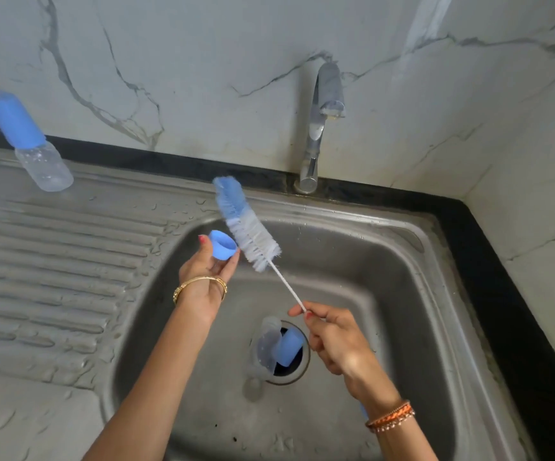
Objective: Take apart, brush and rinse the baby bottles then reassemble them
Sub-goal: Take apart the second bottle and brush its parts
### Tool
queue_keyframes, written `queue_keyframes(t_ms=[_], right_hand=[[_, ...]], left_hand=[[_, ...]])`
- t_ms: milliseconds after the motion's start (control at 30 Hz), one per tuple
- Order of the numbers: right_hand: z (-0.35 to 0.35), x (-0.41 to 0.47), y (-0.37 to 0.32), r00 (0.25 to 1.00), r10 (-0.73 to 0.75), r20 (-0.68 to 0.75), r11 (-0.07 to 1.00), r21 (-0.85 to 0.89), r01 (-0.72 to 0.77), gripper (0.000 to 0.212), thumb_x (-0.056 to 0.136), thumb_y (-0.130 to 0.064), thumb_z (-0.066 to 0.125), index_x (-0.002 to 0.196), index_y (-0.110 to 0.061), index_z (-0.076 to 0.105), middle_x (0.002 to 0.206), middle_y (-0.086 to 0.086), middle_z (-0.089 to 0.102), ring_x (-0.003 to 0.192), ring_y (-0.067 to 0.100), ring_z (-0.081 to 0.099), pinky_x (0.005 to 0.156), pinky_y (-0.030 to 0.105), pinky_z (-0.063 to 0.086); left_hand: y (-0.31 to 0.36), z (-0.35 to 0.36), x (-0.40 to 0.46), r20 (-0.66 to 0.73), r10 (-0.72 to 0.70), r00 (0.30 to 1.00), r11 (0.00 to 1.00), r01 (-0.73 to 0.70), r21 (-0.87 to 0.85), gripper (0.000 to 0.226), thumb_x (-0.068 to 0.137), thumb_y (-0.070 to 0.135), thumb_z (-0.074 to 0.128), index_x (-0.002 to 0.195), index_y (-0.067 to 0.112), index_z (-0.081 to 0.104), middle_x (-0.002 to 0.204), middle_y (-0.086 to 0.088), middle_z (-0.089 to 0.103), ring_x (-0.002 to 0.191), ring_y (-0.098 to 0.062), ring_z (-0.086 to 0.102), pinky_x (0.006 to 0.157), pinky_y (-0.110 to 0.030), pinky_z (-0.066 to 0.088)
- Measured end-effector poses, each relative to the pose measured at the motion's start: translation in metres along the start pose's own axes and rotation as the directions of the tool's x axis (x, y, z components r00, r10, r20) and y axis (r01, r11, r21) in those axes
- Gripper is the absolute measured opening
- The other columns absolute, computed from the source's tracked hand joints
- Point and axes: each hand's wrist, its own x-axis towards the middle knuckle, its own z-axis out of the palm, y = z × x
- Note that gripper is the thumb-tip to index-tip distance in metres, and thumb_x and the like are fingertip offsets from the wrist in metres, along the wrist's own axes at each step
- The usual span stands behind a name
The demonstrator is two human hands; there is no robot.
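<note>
head camera looks down on a steel sink [402, 261] with a ribbed draining board on its left side. left hand [208, 264] is raised over the basin and holds a small blue ring [222, 245] between thumb and curled fingers, the open side of the ring turned up and to the right. right hand [332, 341] pinches the thin white wire handle of a bottle brush [246, 221] between thumb and forefinger; the brush points up and to the left, and its white and blue bristles are just beside the ring, whether touching it cannot be told. at the bottom of the basin a clear bottle body [267, 347] and a blue cap [288, 351] lie on the drain hole, touching each other. on the draining board, far left, a second bottle [40, 161] with a blue cover stands near the marble wall. tap [319, 128] rises behind the basin.
</note>
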Motion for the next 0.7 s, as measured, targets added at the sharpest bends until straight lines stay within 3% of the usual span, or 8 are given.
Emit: queue_keyframes(t_ms=[100,300,533,700], right_hand=[[0.006,-0.001,0.001,0.998,0.011,0.055,0.999,0.049,-0.014,0.030,0.098,-0.011,0.039,0.090,-0.020,0.066,0.042,-0.005,0.032,0.029,0.004,0.017,0.031,0.012,0.014],[0.022,0.002,0.002,0.997,-0.068,0.024,0.997,-0.029,0.068,0.036,0.097,-0.003,0.038,0.080,-0.021,0.063,0.032,-0.012,0.028,0.026,0.004,0.024,0.032,0.010,0.019],[0.022,-0.002,0.003,0.985,-0.049,0.168,0.994,-0.090,0.065,0.035,0.098,-0.005,0.036,0.081,-0.021,0.062,0.035,-0.012,0.030,0.027,0.004,0.024,0.033,0.010,0.021],[0.018,0.009,0.015,0.983,-0.185,0.016,0.933,-0.312,0.181,0.040,0.094,-0.009,0.044,0.073,-0.039,0.059,0.046,-0.012,0.042,0.042,0.005,0.036,0.051,0.016,0.031]], left_hand=[[0.006,-0.003,0.005,0.005,0.043,0.999,0.996,-0.044,0.084,0.020,0.094,0.023,0.049,0.090,0.005,0.058,0.086,-0.010,0.065,0.068,-0.013,0.068,0.065,-0.024,0.057],[0.005,-0.006,0.005,0.071,0.013,0.997,0.989,-0.023,0.143,0.018,0.093,0.021,0.051,0.097,0.006,0.059,0.090,-0.009,0.066,0.063,-0.012,0.070,0.062,-0.023,0.058],[0.011,-0.008,0.007,0.045,0.023,0.999,0.984,-0.031,0.175,0.016,0.093,0.020,0.051,0.089,0.009,0.060,0.068,-0.002,0.071,0.059,-0.013,0.069,0.052,-0.026,0.057],[0.002,-0.005,0.001,0.099,0.039,0.994,0.963,-0.064,0.261,0.012,0.092,0.017,0.053,0.092,0.008,0.061,0.071,0.001,0.072,0.061,-0.011,0.069,0.059,-0.024,0.058]])
